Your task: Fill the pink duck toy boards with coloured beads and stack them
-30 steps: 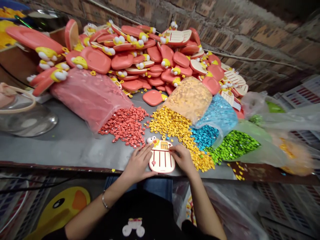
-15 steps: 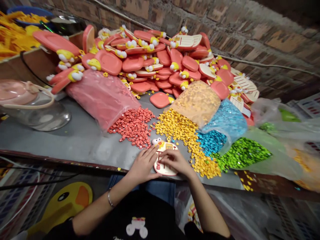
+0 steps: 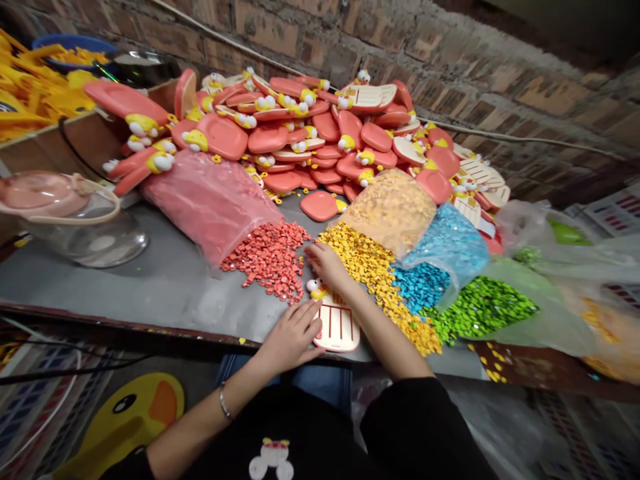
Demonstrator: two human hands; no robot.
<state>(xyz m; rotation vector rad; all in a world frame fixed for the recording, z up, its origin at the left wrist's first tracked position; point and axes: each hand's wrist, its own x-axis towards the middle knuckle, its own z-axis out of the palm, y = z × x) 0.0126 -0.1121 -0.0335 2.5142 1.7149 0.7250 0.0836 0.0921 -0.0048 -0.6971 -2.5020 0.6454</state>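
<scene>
Head view: toy board (image 3: 341, 328) lies flat on gray table (image 3: 210, 300) near the front edge, slotted cream face up. Left hand (image 3: 293, 333) lies over its left side, fingers laid on the face, thumb by the near edge; gripping or only pressing, can't tell. Right hand (image 3: 327, 265) is off the board, beyond it, fingers bent between red beads (image 3: 273, 257) and yellow beads (image 3: 363, 257); pinching something or nothing, can't tell. Board looks like light, stiff plastic, probably smooth, may slide if not pinned; best held by the rounded side rims, off the slots and the bulging eyes (image 3: 314, 285), likely the weaker bit.
</scene>
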